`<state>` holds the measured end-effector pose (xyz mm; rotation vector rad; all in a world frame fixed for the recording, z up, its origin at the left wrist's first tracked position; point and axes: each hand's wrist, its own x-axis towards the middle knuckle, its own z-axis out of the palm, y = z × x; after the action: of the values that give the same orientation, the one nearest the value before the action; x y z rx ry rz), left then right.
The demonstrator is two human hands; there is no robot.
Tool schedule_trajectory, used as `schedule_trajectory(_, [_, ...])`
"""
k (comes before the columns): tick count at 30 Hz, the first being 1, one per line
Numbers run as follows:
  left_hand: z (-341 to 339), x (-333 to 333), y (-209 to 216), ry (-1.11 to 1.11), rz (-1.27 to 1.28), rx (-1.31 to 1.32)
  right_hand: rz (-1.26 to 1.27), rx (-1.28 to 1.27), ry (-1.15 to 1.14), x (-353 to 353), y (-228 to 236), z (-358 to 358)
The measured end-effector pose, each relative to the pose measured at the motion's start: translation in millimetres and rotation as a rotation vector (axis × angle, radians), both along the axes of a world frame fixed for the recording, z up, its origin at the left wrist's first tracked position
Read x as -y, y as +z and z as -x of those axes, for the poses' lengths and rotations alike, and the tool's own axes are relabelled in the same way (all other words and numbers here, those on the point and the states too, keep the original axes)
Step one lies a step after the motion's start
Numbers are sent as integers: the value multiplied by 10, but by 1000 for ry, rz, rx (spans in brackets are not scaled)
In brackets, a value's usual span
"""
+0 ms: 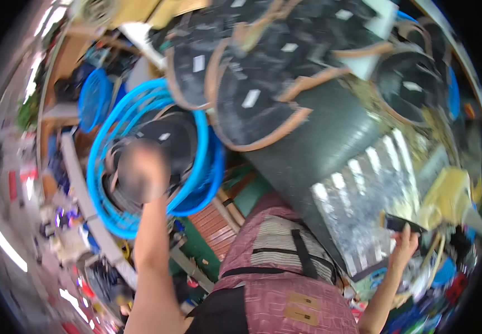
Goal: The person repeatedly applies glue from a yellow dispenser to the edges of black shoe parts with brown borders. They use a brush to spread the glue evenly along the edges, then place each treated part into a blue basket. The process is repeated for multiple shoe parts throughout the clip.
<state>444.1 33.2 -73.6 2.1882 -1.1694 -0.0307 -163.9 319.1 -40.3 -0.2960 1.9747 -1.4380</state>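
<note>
My left hand (pixel 140 173) is raised and blurred against a stack of round black pieces ringed by bright blue hoops (pixel 199 150). It lies over the black middle of the stack (pixel 168 136); I cannot make out whether the fingers grip anything. My right hand (pixel 405 245) is lifted at the right and holds a small dark flat object (pixel 400 223) by its lower edge. My torso in a maroon patterned top with black straps (pixel 285 267) fills the bottom centre.
Several black round pieces with tan rims and white tags (pixel 252 106) hang overhead. A large dark textured roll (pixel 324 145) and a silvery striped sheet (pixel 363 195) sit beside them. A yellow item (pixel 447 195) is at right. Cluttered goods (pixel 68 239) crowd the left.
</note>
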Motion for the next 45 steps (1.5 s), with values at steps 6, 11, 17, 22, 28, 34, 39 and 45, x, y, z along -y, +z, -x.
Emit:
schedule_trajectory(6, [1789,-17,1775,-1035,-172,282,9,-179,-154,-377,198,379])
schedule_trajectory(11, [3207,113,2472,-1932,-1072,23,-19,-365,-281,-729,387,865])
schedule_trajectory(17, [4930,-711,870,-2748,-692,357,-70,-764,-19,-351,167,1182])
schedule_trajectory(22, [5346,-1243,133,-2575,145,177,118,-276,-298,-540,147,1337])
schedule_trajectory(28, [4724,-1329,-11,-2365,-50,174,158,58,51,-5,148,484])
schedule_trajectory(34, [4715,-1298,-116,-2380,24,150,209,-634,274,423,-234,482])
schedule_trajectory(39, [4727,-1272,-151,-2376,88,145,-152,-452,348,-19,-128,311])
schedule_trajectory(45, [4695,-1253,-202,-2349,98,109,163,-432,60,-280,-360,-252])
